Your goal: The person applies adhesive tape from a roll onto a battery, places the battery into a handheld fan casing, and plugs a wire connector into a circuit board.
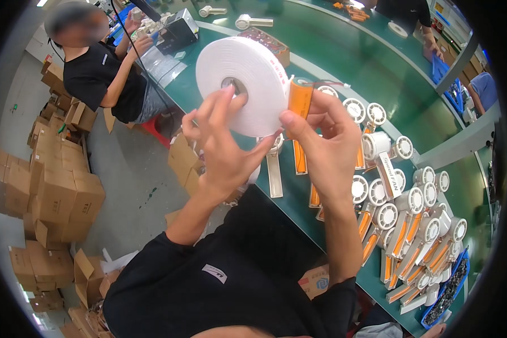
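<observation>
A large white roll of tape (259,67) is held up in front of me. My left hand (222,135) grips it, with fingertips in the core hole and the thumb at the lower rim. In my right hand (327,135) an orange flat piece (300,99) with thin wires is pinched between thumb and fingers, touching the roll's right edge. Below the hands a white fan housing (274,174) lies on the green table (293,200). Many white fan units (414,200), several with orange pieces in their handles, are piled to the right.
A blue tray (448,290) of small dark parts stands at the lower right. Behind the roll are a box (267,45) and a metal device (177,31). A co-worker (110,73) sits at the upper left, another person (405,14) across. Cardboard boxes (67,191) fill the left floor.
</observation>
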